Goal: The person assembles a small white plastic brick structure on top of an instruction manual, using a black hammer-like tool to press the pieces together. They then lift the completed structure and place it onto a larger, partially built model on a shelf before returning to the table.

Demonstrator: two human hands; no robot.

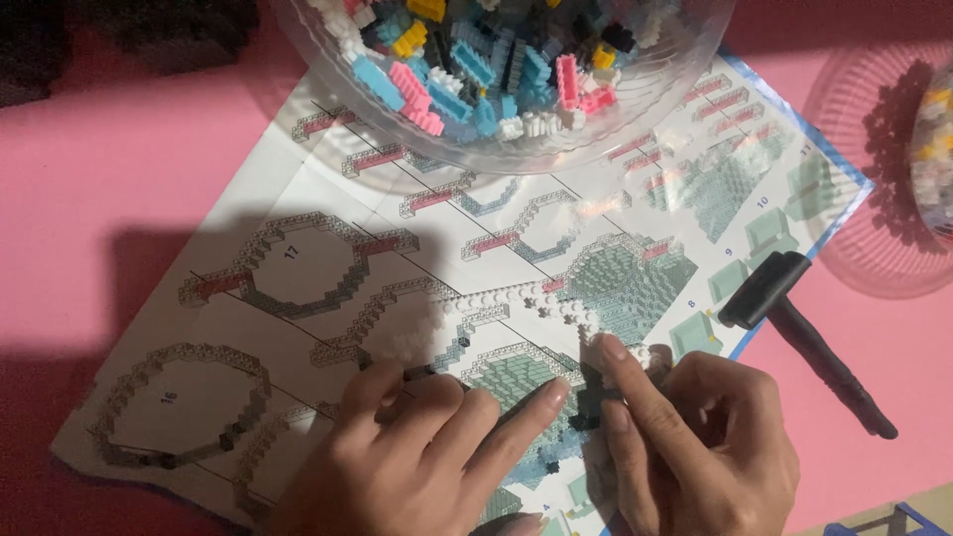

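White brick arc [541, 303], a thin curved strip of tiny blocks, lies on the instruction sheet [298, 199], running up and away from both hands. Left hand [417, 457] presses its fingertips flat on the lower-left end; right hand [695, 447] pinches the right end. Clear bowl [496, 60] of coloured bricks sits above, and a black hammer [794, 328] lies just right.

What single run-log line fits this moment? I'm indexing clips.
left hand: pressing white brick chain | right hand: pinching chain end | under: instruction sheet | nearby: brick bowl, black hammer tool
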